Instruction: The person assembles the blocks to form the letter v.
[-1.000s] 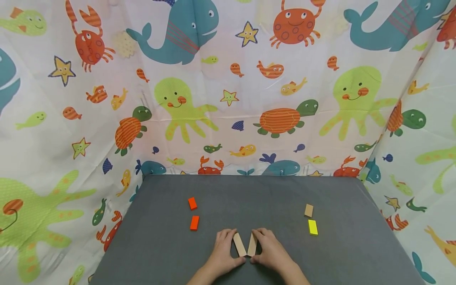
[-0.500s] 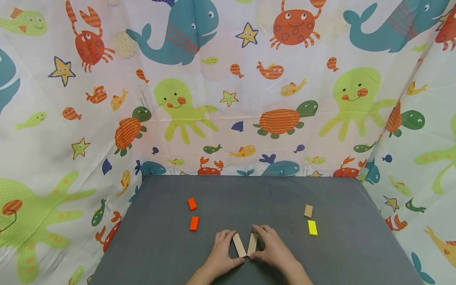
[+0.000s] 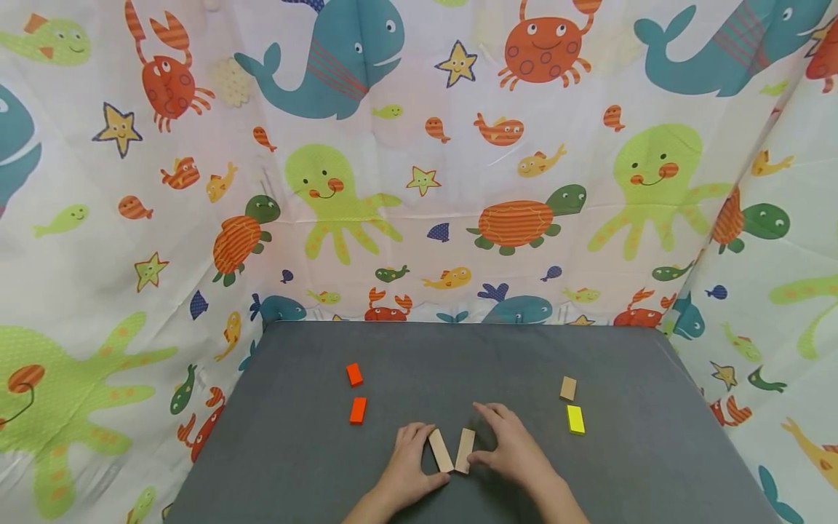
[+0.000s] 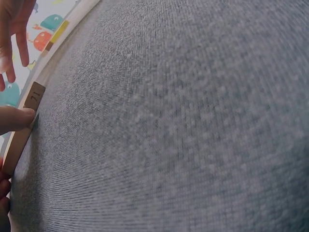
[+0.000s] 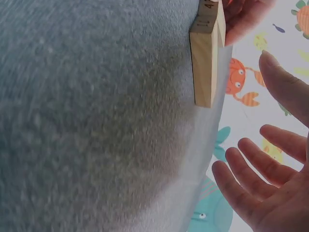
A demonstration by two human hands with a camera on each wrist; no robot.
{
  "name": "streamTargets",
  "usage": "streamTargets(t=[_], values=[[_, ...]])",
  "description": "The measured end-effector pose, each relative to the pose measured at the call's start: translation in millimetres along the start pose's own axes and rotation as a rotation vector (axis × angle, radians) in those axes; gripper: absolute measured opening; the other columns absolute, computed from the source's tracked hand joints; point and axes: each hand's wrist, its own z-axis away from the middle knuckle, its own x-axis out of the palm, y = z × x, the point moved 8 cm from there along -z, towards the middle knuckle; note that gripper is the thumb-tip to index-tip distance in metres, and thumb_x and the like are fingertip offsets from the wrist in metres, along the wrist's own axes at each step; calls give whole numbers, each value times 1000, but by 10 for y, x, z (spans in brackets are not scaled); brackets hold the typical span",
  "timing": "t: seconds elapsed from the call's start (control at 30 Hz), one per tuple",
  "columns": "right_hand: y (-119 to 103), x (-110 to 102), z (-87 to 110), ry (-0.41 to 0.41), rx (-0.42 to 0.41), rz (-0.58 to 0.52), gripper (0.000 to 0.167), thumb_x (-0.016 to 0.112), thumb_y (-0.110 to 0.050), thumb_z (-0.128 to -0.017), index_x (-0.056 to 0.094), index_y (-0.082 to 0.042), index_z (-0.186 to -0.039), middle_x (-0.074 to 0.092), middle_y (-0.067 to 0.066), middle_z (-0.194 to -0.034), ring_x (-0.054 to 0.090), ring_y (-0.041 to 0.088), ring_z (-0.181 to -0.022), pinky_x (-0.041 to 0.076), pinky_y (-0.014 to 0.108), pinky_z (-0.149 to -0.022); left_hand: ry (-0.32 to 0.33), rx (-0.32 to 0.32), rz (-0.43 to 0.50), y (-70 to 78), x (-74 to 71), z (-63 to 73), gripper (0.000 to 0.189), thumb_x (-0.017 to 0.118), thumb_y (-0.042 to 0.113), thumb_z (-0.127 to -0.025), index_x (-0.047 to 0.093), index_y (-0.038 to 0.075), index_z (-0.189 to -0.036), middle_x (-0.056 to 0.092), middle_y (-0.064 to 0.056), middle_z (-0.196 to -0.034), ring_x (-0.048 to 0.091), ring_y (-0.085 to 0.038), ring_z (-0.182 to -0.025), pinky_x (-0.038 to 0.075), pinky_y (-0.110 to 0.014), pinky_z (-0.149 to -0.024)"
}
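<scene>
Two plain wooden blocks lie on the grey table in a V shape, their near ends almost together. My left hand (image 3: 411,466) holds the left wooden block (image 3: 441,450) lengthwise, thumb at its near end and fingers at the far end. In the left wrist view, that thumb (image 4: 18,119) presses by the number stamped on the block's end. Beside the right wooden block (image 3: 465,451) is my right hand (image 3: 517,453), spread and holding nothing. The right wrist view shows its fingers (image 5: 251,179) apart from the block (image 5: 204,67), which has a stamped end.
Farther left on the grey table (image 3: 458,364) lie two red blocks, a far one (image 3: 354,375) and a nearer one (image 3: 357,410). To the right lie a small tan block (image 3: 567,388) and a yellow block (image 3: 575,420). A sea-animal curtain (image 3: 393,240) surrounds the table.
My right hand has let go of the right wooden block and drawn away to the right, its fingers spreading. The left hand and both wooden blocks stay in place.
</scene>
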Motion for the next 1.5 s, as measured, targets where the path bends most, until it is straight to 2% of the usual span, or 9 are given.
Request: streamTargets(t=[0.5, 0.9, 1.5], values=[[277, -176, 73, 71, 76, 12, 90, 95, -32, -66, 56, -12, -144, 58, 12, -137, 56, 35, -126, 47, 57, -102, -24, -41, 26, -59, 36, -21, 81, 87, 43, -75, 54, 11, -142, 50, -5, -136, 42, -28, -127, 44, -53, -104], [433, -203, 129, 73, 125, 31, 89, 94, -34, -67, 56, -11, -144, 58, 13, -137, 56, 36, -126, 47, 58, -102, -49, -50, 30, -73, 64, -20, 81, 87, 41, -75, 53, 9, -141, 49, -7, -136, 41, -29, -126, 44, -56, -102], [587, -340, 169, 102, 140, 37, 89, 94, -33, -67, 55, -8, -144, 58, 16, -137, 56, 38, -124, 46, 59, -102, -65, -57, 37, -73, 65, -17, 80, 87, 41, -76, 53, 10, -142, 49, -7, -137, 41, -29, -126, 44, -55, -101]])
